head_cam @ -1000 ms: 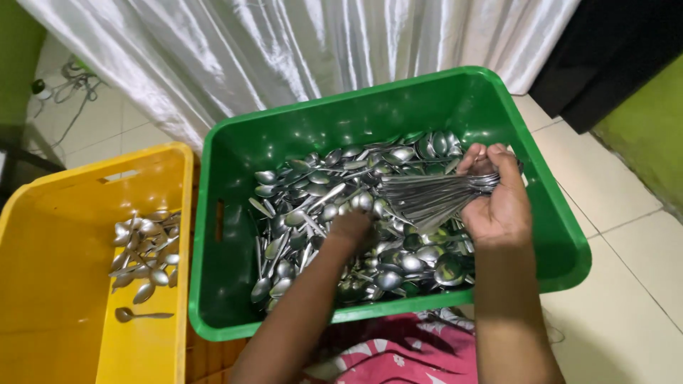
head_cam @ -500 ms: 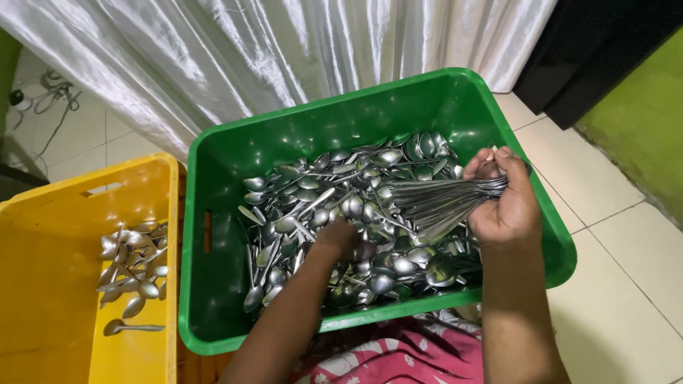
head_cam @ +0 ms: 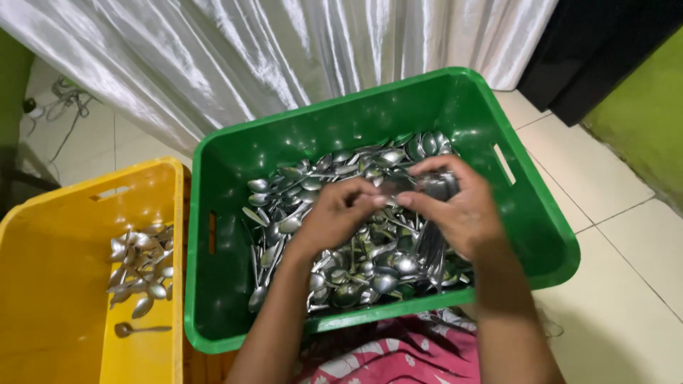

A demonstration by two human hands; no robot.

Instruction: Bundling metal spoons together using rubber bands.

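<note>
1. Pale tiled floor runs under everything in the head view, with a shiny white satin curtain hanging behind and a green wall strip at the far right.
2. Centre frame stands a green rectangular plastic crate, its bottom covered by a loose heap of silver metal spoons.
3. Left hand hovers over the heap, fingers curled together, their tips meeting the right hand's fingertips at a spoon handle; the pinch itself is blurred.
4. Right hand is closed around a bundle of silver spoons, handles gathered in the fist, bowls hanging down towards the heap.
5. Just left, touching the green crate, sits a yellow plastic crate holding a small cluster of sorted spoons and one lone spoon apart.
6. Pink floral cloth shows at the bottom edge.
</note>
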